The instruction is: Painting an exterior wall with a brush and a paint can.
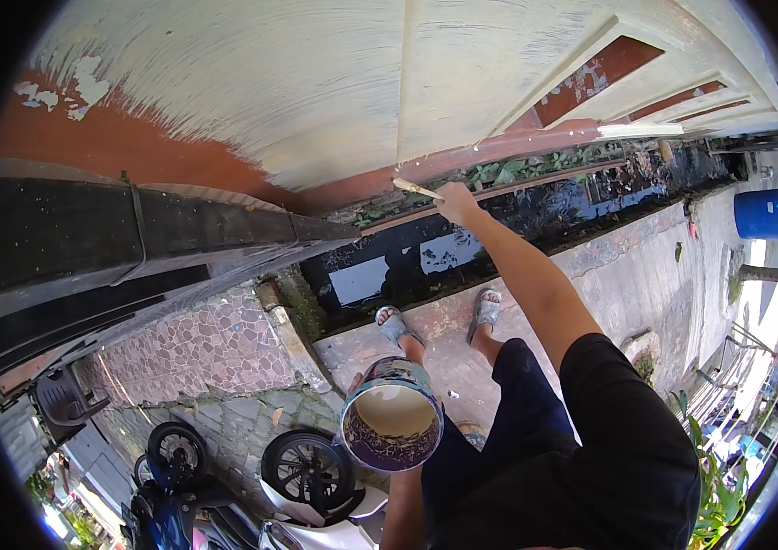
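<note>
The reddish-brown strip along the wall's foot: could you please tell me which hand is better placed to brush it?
Probably the right hand: it holds the paintbrush near the reddish-brown strip, whereas the left hand is farther away, holding the paint bucket.

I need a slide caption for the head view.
Right hand holds a brush near the wall; left hand holds a bucket.

Head-worn fisheye looks down from above the sandalled feet [485, 312], facing the painted wall [316, 82]
</note>
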Demonstrator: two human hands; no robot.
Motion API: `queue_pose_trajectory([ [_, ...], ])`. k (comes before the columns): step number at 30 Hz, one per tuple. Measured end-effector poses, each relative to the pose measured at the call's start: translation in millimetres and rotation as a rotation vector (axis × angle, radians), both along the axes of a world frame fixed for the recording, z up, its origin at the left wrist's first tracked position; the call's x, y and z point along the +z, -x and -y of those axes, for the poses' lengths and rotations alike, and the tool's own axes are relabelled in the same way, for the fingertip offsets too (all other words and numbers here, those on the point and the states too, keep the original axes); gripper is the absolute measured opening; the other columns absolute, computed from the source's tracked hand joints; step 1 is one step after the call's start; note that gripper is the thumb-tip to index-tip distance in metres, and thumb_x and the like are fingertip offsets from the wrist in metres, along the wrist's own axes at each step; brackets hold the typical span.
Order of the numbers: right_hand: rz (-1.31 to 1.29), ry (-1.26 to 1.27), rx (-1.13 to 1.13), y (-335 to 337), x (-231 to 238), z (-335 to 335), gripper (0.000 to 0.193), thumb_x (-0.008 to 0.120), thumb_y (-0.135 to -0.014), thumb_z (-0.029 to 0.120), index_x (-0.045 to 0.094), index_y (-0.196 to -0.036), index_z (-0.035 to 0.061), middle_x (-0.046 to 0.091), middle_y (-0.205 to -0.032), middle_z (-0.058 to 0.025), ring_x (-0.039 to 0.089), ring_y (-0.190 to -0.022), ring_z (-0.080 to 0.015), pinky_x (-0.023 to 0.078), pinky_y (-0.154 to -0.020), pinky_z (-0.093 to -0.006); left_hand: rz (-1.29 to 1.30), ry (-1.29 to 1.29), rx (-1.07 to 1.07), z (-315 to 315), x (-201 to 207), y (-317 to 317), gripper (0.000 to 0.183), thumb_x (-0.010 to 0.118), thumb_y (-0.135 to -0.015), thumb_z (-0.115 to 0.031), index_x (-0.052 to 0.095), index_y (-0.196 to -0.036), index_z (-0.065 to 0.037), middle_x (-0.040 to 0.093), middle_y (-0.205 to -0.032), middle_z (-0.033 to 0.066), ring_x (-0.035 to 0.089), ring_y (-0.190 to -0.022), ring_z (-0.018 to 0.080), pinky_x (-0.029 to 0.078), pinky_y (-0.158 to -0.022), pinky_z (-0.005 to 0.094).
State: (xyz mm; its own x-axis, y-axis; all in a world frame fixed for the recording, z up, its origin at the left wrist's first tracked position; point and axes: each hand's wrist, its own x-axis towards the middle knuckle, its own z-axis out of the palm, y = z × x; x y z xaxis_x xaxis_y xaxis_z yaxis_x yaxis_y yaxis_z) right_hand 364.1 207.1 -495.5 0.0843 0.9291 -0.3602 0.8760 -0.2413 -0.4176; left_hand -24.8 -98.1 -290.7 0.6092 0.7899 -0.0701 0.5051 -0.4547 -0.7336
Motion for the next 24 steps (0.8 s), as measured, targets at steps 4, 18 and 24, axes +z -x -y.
queue_pose_trajectory([
  [4, -0.264, -0.288, 0.089, 117, -19, -51, 0.019, 0.071, -0.09, 0.016, 0.079, -0.102, 0.0033, 0.074, -0.09, -0.0272, 0.072, -0.091, -0.0487, 0.058, -0.085, -0.0549, -0.071, -0.032, -0.02, 4, 1, 3, 0.07, 0.064, -0.105, -0.051, 0.044, -0.158, -0.01, 0.055, -0.154, 0.014, 0.057, -0.14, 0.0346, 0.048, -0.117, 0.0481],
  [18, -0.268, -0.235, -0.297, 21, 11, -9, 0.016, 0.066, -0.087, 0.014, 0.076, -0.09, 0.0017, 0.069, -0.082, -0.0273, 0.07, -0.08, -0.048, 0.058, -0.072, -0.053, -0.058, 0.014, 0.017, 4, 23, -7, 0.07, 0.061, -0.107, -0.056, 0.045, -0.158, -0.011, 0.055, -0.154, 0.0142, 0.057, -0.14, 0.0355, 0.048, -0.117, 0.0486],
  [24, -0.39, -0.447, 0.154, 131, 57, -53, 0.017, 0.064, -0.087, 0.013, 0.077, -0.095, 0.0037, 0.071, -0.087, -0.0259, 0.069, -0.082, -0.0495, 0.057, -0.078, -0.0554, 1.22, 0.559, 0.4, -6, 55, -21, 0.058, 0.073, -0.103, -0.04, 0.057, -0.148, -0.008, 0.065, -0.142, 0.0123, 0.062, -0.133, 0.0324, 0.05, -0.113, 0.0448],
])
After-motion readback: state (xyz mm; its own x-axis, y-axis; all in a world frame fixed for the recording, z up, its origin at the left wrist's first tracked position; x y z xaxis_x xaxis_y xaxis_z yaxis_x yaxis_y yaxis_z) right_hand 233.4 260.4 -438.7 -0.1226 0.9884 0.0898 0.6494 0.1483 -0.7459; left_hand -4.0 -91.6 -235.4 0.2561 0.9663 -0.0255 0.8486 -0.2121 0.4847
